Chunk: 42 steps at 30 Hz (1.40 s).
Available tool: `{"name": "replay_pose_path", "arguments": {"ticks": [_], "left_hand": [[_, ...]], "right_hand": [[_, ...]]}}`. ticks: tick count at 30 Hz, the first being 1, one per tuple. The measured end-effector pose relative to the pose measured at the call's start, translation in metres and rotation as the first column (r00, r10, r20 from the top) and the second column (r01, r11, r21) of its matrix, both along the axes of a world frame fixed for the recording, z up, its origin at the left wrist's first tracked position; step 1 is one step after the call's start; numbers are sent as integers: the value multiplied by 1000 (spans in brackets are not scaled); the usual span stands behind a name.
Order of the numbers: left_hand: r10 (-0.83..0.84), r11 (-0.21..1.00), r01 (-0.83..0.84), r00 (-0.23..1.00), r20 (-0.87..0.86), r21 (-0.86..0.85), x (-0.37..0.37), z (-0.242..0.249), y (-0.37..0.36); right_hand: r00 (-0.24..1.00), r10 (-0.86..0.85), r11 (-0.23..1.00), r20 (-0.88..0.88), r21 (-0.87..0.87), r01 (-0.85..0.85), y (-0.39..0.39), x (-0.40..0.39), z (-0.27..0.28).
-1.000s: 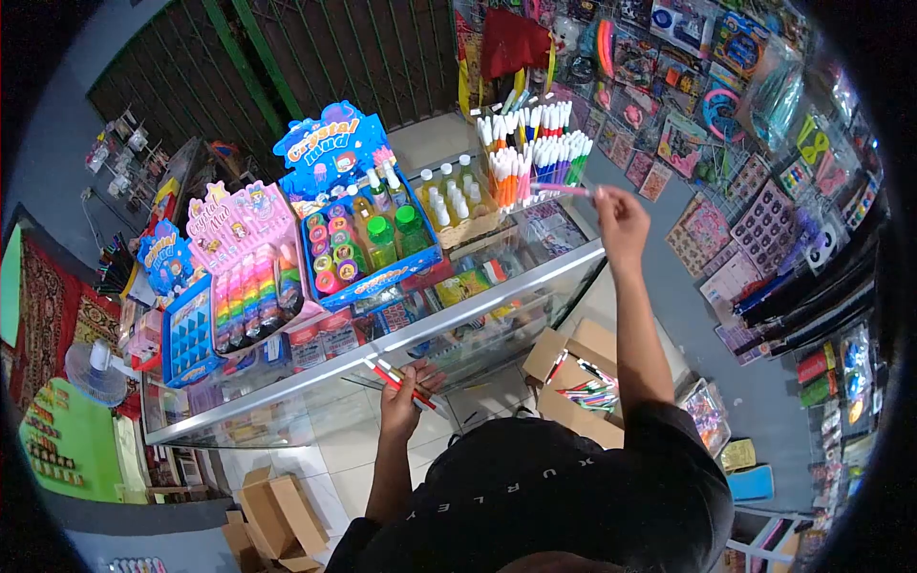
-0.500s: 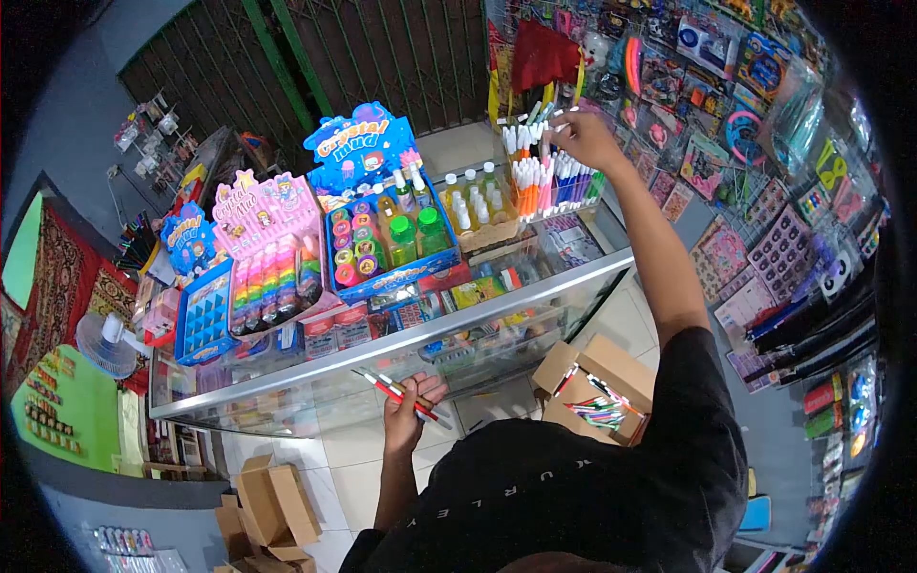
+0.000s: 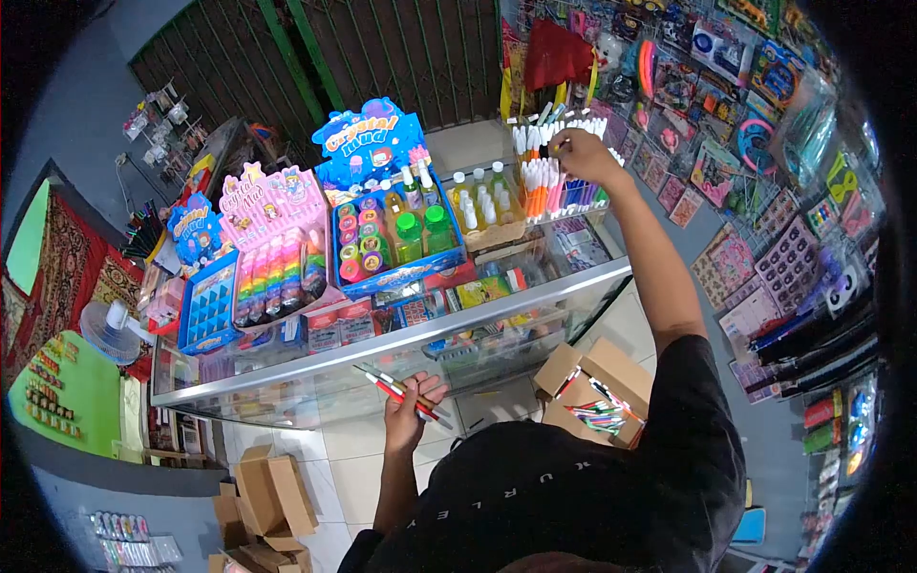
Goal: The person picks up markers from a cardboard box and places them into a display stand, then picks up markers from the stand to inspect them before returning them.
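My left hand (image 3: 406,411) is held low in front of the glass counter, palm up, closed around a few pens (image 3: 386,384), one red and white, another brownish. My right hand (image 3: 585,155) reaches to the pen rack (image 3: 559,216) at the counter's right end. Its fingers are pinched at what looks like a dark-ended pen (image 3: 545,151), though most of it is hidden. White-capped pens with orange, pink and blue-purple bodies (image 3: 543,186) stand upright in the rack, just below the right hand.
On the glass counter (image 3: 401,342) stand Crystal Mud display boxes (image 3: 396,270) and small bottles with white caps (image 3: 484,202). An open cardboard box (image 3: 611,368) with loose pens sits on the floor. Toys hang on the right wall (image 3: 755,191). More cartons (image 3: 272,492) lie lower left.
My right hand has moved down and closer to the upright pens in the rack. The left hand keeps its hold on the pens. The whole view has shifted slightly.
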<state>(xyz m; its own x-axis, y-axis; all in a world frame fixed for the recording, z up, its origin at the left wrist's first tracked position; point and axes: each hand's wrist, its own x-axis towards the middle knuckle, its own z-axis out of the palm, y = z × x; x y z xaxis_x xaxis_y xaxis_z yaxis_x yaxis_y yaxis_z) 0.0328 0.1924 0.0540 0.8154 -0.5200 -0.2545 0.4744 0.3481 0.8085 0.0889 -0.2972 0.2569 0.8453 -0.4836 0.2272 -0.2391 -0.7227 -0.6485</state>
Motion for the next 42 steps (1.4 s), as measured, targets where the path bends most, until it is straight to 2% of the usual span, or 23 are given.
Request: {"name": "replay_pose_path", "arguments": {"ticks": [1,4,6,7,8,10,12,14,16,17,18,20,22,24,27,30,34,35,38,42], "left_hand": [[-8,1000,8,1000,3,1,1,1,-2],[-25,1000,25,999,21,-6,5,7,-11],[-46,999,46,998,36,-16,9,19,-18],[-40,999,41,999,35,-18,10,26,-23],[-33,999,34,999,32,-20,12,30,-27],[-78,984,84,996,44,-158,23,27,-31],[-79,977,84,996,31,-196,30,44,-41],[-114,940,119,993,32,-319,37,59,-51],[-157,916,166,986,53,-365,43,67,-58],[-163,909,180,984,77,-376,44,72,-61],[-143,905,164,986,81,-392,44,72,-64],[-124,894,151,988,91,-423,44,72,-72],[-141,879,166,986,88,-447,41,65,-77],[-155,881,173,985,77,-441,37,55,-82],[-209,881,214,976,60,-421,28,40,-84],[-227,891,232,972,61,-390,22,26,-85],[-185,933,179,983,9,-312,16,19,-80],[-178,936,171,984,4,-306,16,18,-77],[-118,959,108,993,-22,-262,22,12,-66],[-57,958,41,997,-48,-282,26,1,-47]], "right_hand": [[1000,-3,1000,21,-18,4,0,-2,-1],[999,39,968,37,-250,-29,-7,-4,-12],[986,142,981,82,120,-151,-15,-1,-22],[976,183,930,117,301,-211,-14,-2,-25],[960,177,945,215,235,-227,-13,-6,-26],[896,196,961,398,103,-256,9,-25,-13],[866,110,951,488,202,-234,45,-46,-5],[846,153,907,510,268,-325,72,-65,-20],[752,373,751,543,299,-588,89,-79,-59],[766,403,676,500,401,-618,112,-91,-70],[776,431,598,460,498,-627,142,-101,-78],[844,419,450,336,730,-514,189,-115,-98],[830,466,426,306,745,-514,224,-121,-120],[873,357,319,332,835,-448,252,-131,-142],[857,354,284,374,830,-480,261,-140,-179],[906,317,314,282,870,-380,250,-149,-183],[923,233,394,306,838,-378,232,-159,-173],[937,184,387,298,854,-348,224,-159,-180],[927,63,523,370,778,-347,201,-165,-161],[881,-217,575,421,784,-233,157,-171,-143]]}}
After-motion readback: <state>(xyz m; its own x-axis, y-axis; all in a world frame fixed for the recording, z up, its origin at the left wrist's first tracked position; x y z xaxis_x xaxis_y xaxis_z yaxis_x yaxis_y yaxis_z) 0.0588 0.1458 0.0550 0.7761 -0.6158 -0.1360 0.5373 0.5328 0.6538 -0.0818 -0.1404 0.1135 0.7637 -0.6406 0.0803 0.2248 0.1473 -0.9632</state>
